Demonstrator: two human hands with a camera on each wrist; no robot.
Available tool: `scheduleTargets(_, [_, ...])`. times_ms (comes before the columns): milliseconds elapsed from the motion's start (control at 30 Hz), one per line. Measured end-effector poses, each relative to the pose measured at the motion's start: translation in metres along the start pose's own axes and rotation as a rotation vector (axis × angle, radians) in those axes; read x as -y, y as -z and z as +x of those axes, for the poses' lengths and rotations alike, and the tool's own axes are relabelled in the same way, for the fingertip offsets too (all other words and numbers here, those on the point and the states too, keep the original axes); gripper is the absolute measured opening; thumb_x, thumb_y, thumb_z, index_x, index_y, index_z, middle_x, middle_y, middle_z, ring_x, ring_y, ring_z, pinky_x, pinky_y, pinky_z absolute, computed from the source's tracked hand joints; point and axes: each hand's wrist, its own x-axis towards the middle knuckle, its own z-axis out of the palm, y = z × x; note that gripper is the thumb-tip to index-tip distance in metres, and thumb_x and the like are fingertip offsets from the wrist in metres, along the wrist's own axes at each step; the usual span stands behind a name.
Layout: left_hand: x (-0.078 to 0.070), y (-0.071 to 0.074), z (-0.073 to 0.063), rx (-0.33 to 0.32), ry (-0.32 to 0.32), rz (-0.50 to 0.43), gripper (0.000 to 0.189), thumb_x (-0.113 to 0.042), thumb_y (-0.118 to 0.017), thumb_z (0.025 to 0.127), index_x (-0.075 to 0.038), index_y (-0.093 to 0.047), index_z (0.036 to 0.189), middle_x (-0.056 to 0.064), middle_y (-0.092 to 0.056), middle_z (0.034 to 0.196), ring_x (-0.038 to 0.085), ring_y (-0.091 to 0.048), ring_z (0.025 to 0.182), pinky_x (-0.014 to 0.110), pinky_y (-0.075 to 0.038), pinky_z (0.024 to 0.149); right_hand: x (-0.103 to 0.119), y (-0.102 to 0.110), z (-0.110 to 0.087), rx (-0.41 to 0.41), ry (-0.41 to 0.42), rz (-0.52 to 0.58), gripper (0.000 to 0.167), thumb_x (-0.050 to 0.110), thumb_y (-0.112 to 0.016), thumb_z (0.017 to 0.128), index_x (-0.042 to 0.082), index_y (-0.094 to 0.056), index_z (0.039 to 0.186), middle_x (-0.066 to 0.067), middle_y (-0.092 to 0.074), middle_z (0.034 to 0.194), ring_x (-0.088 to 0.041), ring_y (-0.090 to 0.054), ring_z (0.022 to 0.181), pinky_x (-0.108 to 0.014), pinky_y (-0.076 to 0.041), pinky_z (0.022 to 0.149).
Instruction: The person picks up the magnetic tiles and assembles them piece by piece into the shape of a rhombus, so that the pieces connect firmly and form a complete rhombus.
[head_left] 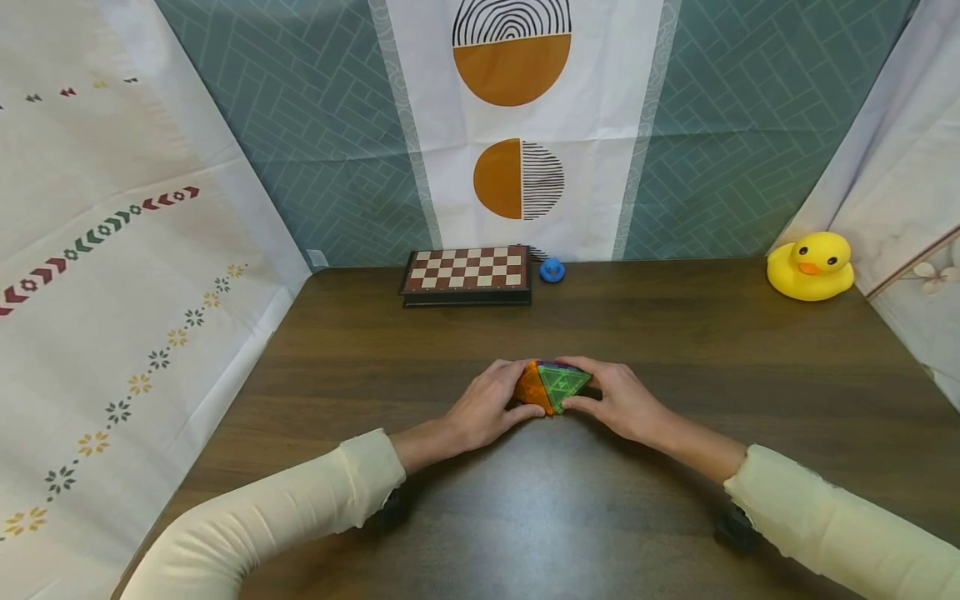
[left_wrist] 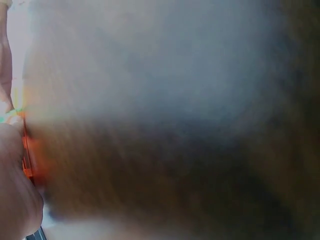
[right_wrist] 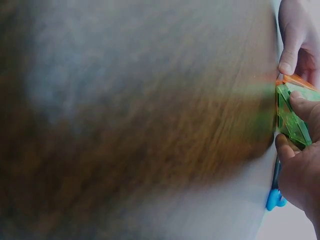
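At the middle of the table, a small faceted shape of see-through triangular magnetic tiles sits between both hands. An orange tile (head_left: 533,389) faces left and a green tile (head_left: 564,383) faces right, with a strip of purple (head_left: 555,364) along the top. The left hand (head_left: 489,406) grips the orange side, thumb low at the front and fingers behind. On the green side, the right hand (head_left: 622,402) holds the shape between thumb and fingers. In the right wrist view, thumb and fingertip pinch the green tile (right_wrist: 291,117). Fingers hide the back.
A checkered board game box (head_left: 467,275) lies at the table's back edge, with a small blue round object (head_left: 552,271) beside it. A yellow rubber duck (head_left: 810,267) sits at the back right. Patterned cloths hang behind the brown table (head_left: 337,367).
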Motion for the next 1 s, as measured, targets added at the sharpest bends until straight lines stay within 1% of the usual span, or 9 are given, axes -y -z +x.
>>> scheduleTargets(100, [0.0, 0.0, 0.0, 0.005, 0.001, 0.002, 0.069, -0.039, -0.077, 0.099, -0.003, -0.05, 0.152, 0.009, -0.064, 0.138, 0.024, -0.056, 0.128, 0.043, -0.053, 0.105, 0.0, 0.0, 0.0, 0.003, -0.004, 0.0, 0.063, 0.009, -0.083, 0.093, 0.002, -0.056, 0.15, -0.02, -0.069, 0.133, -0.03, -0.072, 0.113, -0.042, -0.061, 0.092])
scheduleTargets(233, [0.0, 0.0, 0.0, 0.005, 0.002, -0.001, 0.069, -0.039, -0.077, 0.099, -0.003, -0.05, 0.152, 0.009, -0.064, 0.139, 0.024, -0.056, 0.128, 0.043, -0.053, 0.105, 0.0, 0.001, 0.001, 0.017, -0.008, -0.011, 0.063, 0.011, -0.082, 0.094, 0.002, -0.055, 0.151, -0.02, -0.068, 0.134, -0.03, -0.071, 0.113, -0.044, -0.061, 0.093])
scheduleTargets(400, [0.001, -0.001, 0.001, -0.003, -0.002, -0.01, 0.071, -0.039, -0.079, 0.098, -0.005, -0.05, 0.153, 0.007, -0.064, 0.139, 0.023, -0.056, 0.128, 0.043, -0.054, 0.104, 0.001, 0.002, 0.003, 0.047, -0.014, -0.039, 0.072, 0.019, -0.087, 0.092, 0.005, -0.053, 0.154, -0.019, -0.066, 0.137, -0.028, -0.066, 0.11, -0.046, -0.059, 0.093])
scheduleTargets(533, [0.001, -0.001, 0.002, -0.012, -0.01, -0.017, 0.075, -0.04, -0.082, 0.095, -0.007, -0.049, 0.155, 0.005, -0.064, 0.139, 0.021, -0.056, 0.126, 0.041, -0.054, 0.103, 0.003, 0.001, 0.007, 0.052, 0.003, -0.073, 0.079, 0.025, -0.091, 0.088, 0.006, -0.053, 0.154, -0.017, -0.066, 0.138, -0.028, -0.065, 0.11, -0.046, -0.057, 0.092])
scheduleTargets(633, [0.001, -0.001, 0.002, -0.015, -0.004, -0.032, 0.076, -0.041, -0.082, 0.095, -0.008, -0.05, 0.155, 0.004, -0.064, 0.139, 0.02, -0.056, 0.125, 0.04, -0.053, 0.103, 0.003, 0.0, 0.01, 0.049, 0.016, -0.08, 0.08, 0.025, -0.093, 0.085, 0.005, -0.055, 0.153, -0.017, -0.067, 0.137, -0.029, -0.066, 0.111, -0.048, -0.057, 0.093])
scheduleTargets(733, [0.0, -0.001, 0.003, -0.023, 0.007, -0.048, 0.073, -0.039, -0.082, 0.096, -0.007, -0.052, 0.153, 0.006, -0.065, 0.137, 0.021, -0.056, 0.123, 0.04, -0.054, 0.102, 0.003, -0.002, 0.013, 0.047, 0.022, -0.077, 0.079, 0.024, -0.094, 0.085, 0.004, -0.056, 0.151, -0.017, -0.067, 0.136, -0.03, -0.066, 0.111, -0.05, -0.057, 0.095])
scheduleTargets(900, [0.0, -0.003, 0.002, -0.039, 0.021, -0.037, 0.066, -0.038, -0.081, 0.097, -0.005, -0.056, 0.149, 0.007, -0.066, 0.133, 0.021, -0.058, 0.12, 0.04, -0.055, 0.1, 0.004, -0.002, 0.015, 0.048, 0.01, -0.078, 0.077, 0.022, -0.094, 0.084, 0.005, -0.056, 0.15, -0.015, -0.067, 0.138, -0.029, -0.066, 0.113, -0.05, -0.057, 0.097])
scheduleTargets(1000, [0.0, -0.004, 0.003, -0.034, 0.029, -0.038, 0.066, -0.038, -0.081, 0.097, -0.006, -0.056, 0.148, 0.007, -0.067, 0.132, 0.021, -0.058, 0.12, 0.04, -0.055, 0.1, 0.004, -0.002, 0.015, 0.05, 0.004, -0.076, 0.077, 0.021, -0.094, 0.085, 0.005, -0.056, 0.15, -0.015, -0.067, 0.138, -0.029, -0.066, 0.113, -0.05, -0.057, 0.097])
